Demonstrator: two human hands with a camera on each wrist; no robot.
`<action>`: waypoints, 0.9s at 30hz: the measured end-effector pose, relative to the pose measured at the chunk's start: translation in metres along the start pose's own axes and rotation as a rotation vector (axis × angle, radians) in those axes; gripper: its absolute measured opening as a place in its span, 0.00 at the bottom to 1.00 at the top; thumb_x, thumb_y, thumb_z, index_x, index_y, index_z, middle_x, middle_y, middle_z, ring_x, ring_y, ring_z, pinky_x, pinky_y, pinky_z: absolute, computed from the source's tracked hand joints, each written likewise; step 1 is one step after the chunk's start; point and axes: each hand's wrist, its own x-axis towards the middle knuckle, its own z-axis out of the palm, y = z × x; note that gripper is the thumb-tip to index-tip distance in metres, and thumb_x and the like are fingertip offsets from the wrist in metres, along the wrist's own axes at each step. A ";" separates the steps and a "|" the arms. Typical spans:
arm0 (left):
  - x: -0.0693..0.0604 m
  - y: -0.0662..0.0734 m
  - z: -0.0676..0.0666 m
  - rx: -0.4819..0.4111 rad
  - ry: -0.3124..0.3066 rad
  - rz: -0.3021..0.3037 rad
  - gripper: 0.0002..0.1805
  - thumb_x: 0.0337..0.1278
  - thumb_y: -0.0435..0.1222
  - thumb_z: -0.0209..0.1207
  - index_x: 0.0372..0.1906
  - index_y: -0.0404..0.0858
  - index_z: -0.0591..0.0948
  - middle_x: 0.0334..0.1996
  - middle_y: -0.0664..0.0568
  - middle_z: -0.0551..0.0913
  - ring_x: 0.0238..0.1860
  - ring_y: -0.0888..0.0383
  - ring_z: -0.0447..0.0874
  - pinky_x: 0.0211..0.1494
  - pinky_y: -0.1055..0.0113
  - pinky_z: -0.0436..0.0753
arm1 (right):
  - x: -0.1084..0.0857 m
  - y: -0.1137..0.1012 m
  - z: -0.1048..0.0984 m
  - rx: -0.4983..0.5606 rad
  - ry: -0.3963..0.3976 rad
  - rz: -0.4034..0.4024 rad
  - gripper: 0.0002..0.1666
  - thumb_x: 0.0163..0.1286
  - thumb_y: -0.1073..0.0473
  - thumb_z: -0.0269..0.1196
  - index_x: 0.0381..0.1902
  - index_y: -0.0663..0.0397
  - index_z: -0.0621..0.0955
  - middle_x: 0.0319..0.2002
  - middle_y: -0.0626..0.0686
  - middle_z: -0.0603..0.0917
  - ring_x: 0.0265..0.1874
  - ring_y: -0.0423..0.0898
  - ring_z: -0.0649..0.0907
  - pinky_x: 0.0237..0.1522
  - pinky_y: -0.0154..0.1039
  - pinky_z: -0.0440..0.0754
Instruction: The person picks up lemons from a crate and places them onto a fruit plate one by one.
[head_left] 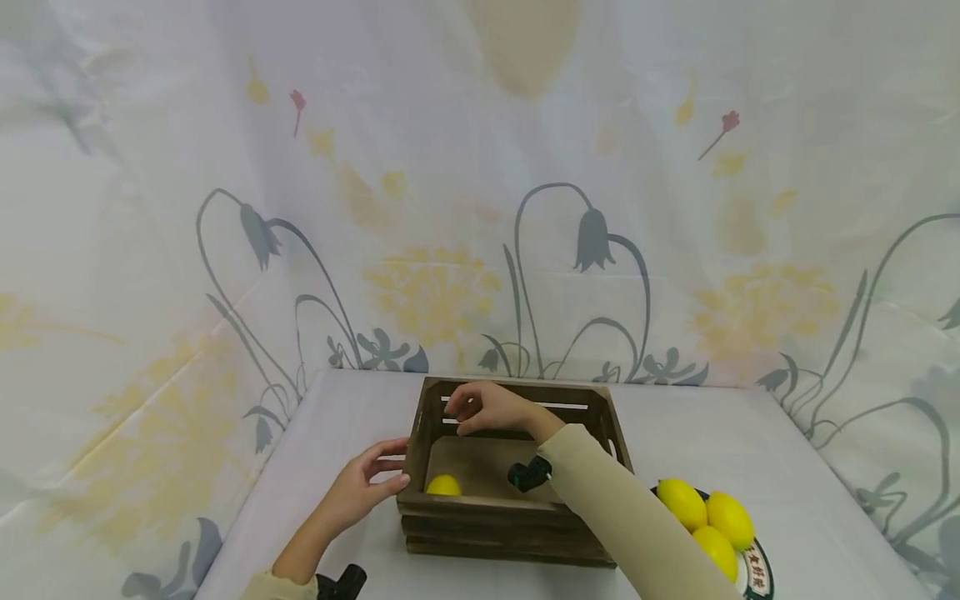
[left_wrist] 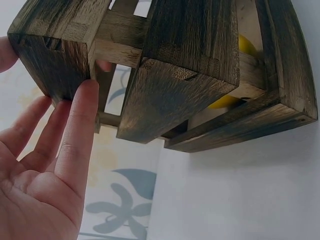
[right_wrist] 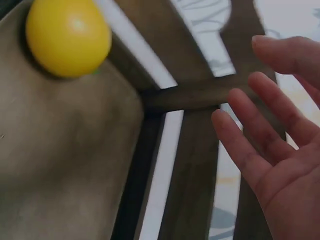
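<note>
A dark wooden slatted crate (head_left: 510,529) stands on the white table. One yellow lemon (head_left: 444,486) lies inside it, near the front left corner; the right wrist view shows this lemon (right_wrist: 68,37) on the crate's brown bottom. My left hand (head_left: 367,487) touches the crate's left side with its fingers spread. Up close in the left wrist view, fingertips (left_wrist: 89,90) rest against the slats. Above the crate's inside, toward the back, hovers my right hand (head_left: 491,408). Its fingers (right_wrist: 265,125) are loosely bent, with nothing between them and the thumb.
Right of the crate, three yellow lemons (head_left: 716,525) sit on a plate (head_left: 759,571) with a dark patterned rim. My right forearm passes over the crate's right front part. A flower-printed curtain (head_left: 480,275) hangs behind the table (head_left: 360,400).
</note>
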 end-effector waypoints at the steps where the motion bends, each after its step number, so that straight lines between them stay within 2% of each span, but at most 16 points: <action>1: 0.000 0.000 0.000 0.003 0.004 -0.004 0.28 0.57 0.33 0.61 0.62 0.29 0.68 0.59 0.35 0.70 0.54 0.38 0.73 0.46 0.69 0.78 | 0.002 0.002 0.002 -0.023 -0.033 0.005 0.16 0.57 0.73 0.64 0.45 0.69 0.77 0.43 0.63 0.79 0.45 0.61 0.79 0.42 0.34 0.79; 5: -0.001 -0.001 0.000 -0.002 0.015 -0.012 0.28 0.57 0.33 0.61 0.62 0.29 0.68 0.60 0.35 0.69 0.54 0.38 0.72 0.46 0.68 0.78 | 0.007 0.007 0.009 -0.096 -0.164 -0.017 0.15 0.57 0.74 0.64 0.44 0.69 0.78 0.43 0.62 0.79 0.44 0.58 0.80 0.44 0.33 0.78; 8: -0.002 -0.001 0.000 -0.004 0.010 -0.013 0.28 0.57 0.33 0.61 0.62 0.30 0.68 0.60 0.36 0.69 0.55 0.38 0.72 0.47 0.66 0.78 | 0.008 0.008 0.014 -0.152 -0.240 -0.021 0.15 0.56 0.75 0.63 0.44 0.68 0.78 0.43 0.60 0.80 0.42 0.52 0.80 0.44 0.33 0.78; 11: -0.002 0.000 0.000 -0.002 0.001 -0.013 0.28 0.58 0.34 0.60 0.63 0.31 0.68 0.61 0.37 0.68 0.55 0.39 0.72 0.48 0.65 0.79 | 0.010 0.009 0.020 -0.207 -0.304 0.022 0.15 0.55 0.76 0.62 0.43 0.66 0.79 0.44 0.57 0.80 0.41 0.44 0.80 0.44 0.30 0.77; 15: -0.002 0.001 -0.001 -0.014 -0.002 -0.009 0.28 0.58 0.34 0.60 0.63 0.31 0.67 0.61 0.36 0.68 0.55 0.39 0.72 0.47 0.64 0.79 | 0.013 0.007 0.029 -0.240 -0.378 0.093 0.15 0.54 0.76 0.63 0.41 0.61 0.80 0.44 0.52 0.80 0.43 0.44 0.79 0.44 0.29 0.76; 18: -0.002 0.001 -0.001 -0.020 -0.006 -0.005 0.28 0.58 0.33 0.60 0.63 0.31 0.67 0.61 0.36 0.68 0.55 0.39 0.71 0.47 0.64 0.78 | 0.017 0.005 0.036 -0.243 -0.449 0.084 0.17 0.55 0.76 0.63 0.43 0.61 0.80 0.45 0.51 0.80 0.47 0.46 0.78 0.49 0.32 0.75; 23: -0.001 -0.001 -0.001 -0.004 -0.016 -0.011 0.28 0.59 0.35 0.60 0.64 0.33 0.67 0.60 0.37 0.69 0.55 0.40 0.72 0.47 0.64 0.79 | 0.023 0.009 0.044 -0.318 -0.603 0.077 0.21 0.57 0.76 0.61 0.48 0.58 0.81 0.50 0.47 0.79 0.50 0.36 0.73 0.55 0.31 0.69; 27: -0.001 -0.001 -0.001 0.006 -0.014 -0.018 0.28 0.59 0.35 0.60 0.63 0.33 0.67 0.59 0.37 0.70 0.55 0.40 0.72 0.47 0.63 0.79 | 0.027 0.008 0.053 -0.420 -0.655 0.111 0.23 0.56 0.75 0.63 0.49 0.52 0.80 0.49 0.42 0.76 0.49 0.34 0.72 0.55 0.30 0.69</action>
